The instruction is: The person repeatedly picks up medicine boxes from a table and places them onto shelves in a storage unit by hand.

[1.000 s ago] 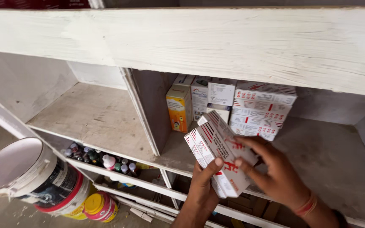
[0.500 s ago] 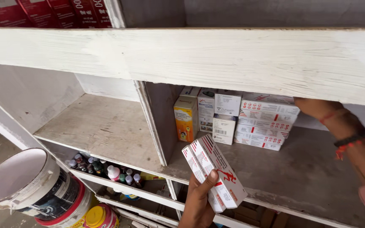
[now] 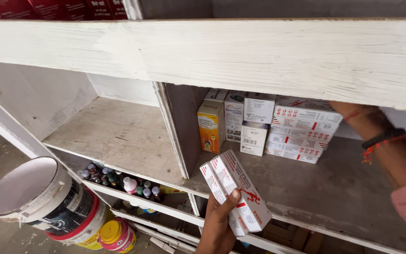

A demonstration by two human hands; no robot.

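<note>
Left hand gripping two long white-and-red boxes by thumb and fingers, held tilted just in front of shelf edge, below divider. Right hand reaching to top of stacked white-and-red cartons at shelf rear, fingers hidden behind upper board; grip state not discernible.

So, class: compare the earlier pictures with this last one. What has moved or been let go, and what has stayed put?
The right hand has let go of the two white-and-red boxes and reached up to the stacked boxes at the back of the shelf, its fingers hidden behind the white board. The left hand still holds the pair alone. The stack, the orange box and the paint bucket have not moved.
</note>
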